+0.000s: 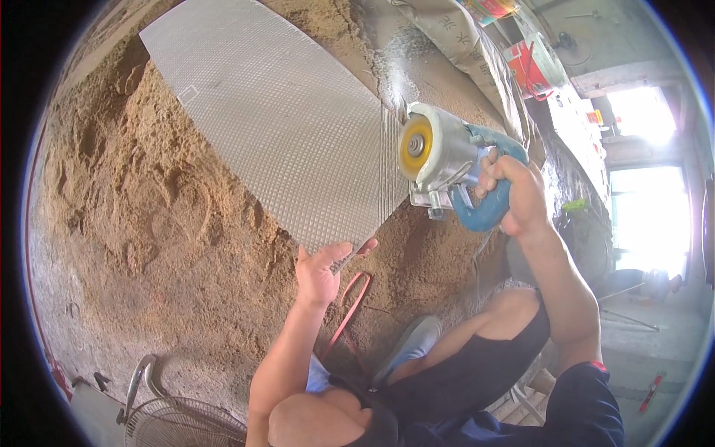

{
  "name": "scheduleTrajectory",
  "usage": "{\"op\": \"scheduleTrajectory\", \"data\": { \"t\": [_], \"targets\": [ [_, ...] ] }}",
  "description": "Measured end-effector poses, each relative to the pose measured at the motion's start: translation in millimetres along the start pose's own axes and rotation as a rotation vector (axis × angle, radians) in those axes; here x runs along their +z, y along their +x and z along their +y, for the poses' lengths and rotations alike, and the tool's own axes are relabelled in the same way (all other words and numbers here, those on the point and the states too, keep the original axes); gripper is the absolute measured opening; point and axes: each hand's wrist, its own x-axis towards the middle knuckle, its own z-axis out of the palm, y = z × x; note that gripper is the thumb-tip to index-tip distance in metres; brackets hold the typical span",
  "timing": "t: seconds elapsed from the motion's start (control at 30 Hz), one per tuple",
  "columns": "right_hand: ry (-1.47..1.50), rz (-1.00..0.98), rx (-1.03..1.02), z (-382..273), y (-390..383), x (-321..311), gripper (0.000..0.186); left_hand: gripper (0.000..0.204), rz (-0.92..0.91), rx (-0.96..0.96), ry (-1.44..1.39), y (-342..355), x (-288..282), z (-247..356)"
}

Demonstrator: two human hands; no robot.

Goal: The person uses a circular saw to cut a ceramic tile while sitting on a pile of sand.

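A large grey tile (253, 112) with a raised grid pattern lies across a heap of sand. My left hand (320, 272) grips its near corner, thumb on top and fingers around the edge. In my right hand (514, 190) is the blue handle of a circular cutter (447, 153), a silver power saw with a yellow disc. The saw sits at the tile's right edge, beside several parallel lines in the surface. Pale dust (398, 74) spreads just beyond the saw. Whether the blade touches the tile is hidden by the guard.
Brown sand (149, 194) surrounds the tile. A pink strap (350, 313) lies near my feet, and a fan (182, 421) stands at lower left. Paper sacks (462, 45) and a red-and-white bucket (532, 67) are at upper right. The saw's cord (477, 261) hangs down beside my leg.
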Motion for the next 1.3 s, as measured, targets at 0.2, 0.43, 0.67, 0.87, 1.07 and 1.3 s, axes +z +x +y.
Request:
{"op": "scheduleTrajectory", "data": {
  "t": [0.2, 0.43, 0.67, 0.87, 1.07, 1.3],
  "targets": [
    [0.018, -0.003, -0.002, 0, -4, 0, 0.023, 0.048, -0.049, 0.002, -0.024, 1, -3, 1],
    [0.014, -0.002, 0.005, 2, -8, -3, 0.015, 0.046, -0.006, -0.017, -0.041, 0, 0, 3],
    [-0.018, 0.003, 0.009, 3, -11, -4, 0.008, 0.043, -0.014, -0.012, -0.035, 1, 0, 2],
    [-0.027, -0.013, 0.009, 2, -15, -4, 0.004, 0.042, -0.005, -0.026, -0.049, 0, 0, 4],
    [-0.038, -0.021, 0.015, 1, -21, -1, 0.005, 0.039, -0.041, -0.017, -0.064, 0, 0, 5],
    [-0.024, 0.000, 0.030, 1, -26, 0, 0.011, 0.037, -0.005, -0.027, -0.080, 0, -3, 1]
  ]
}}
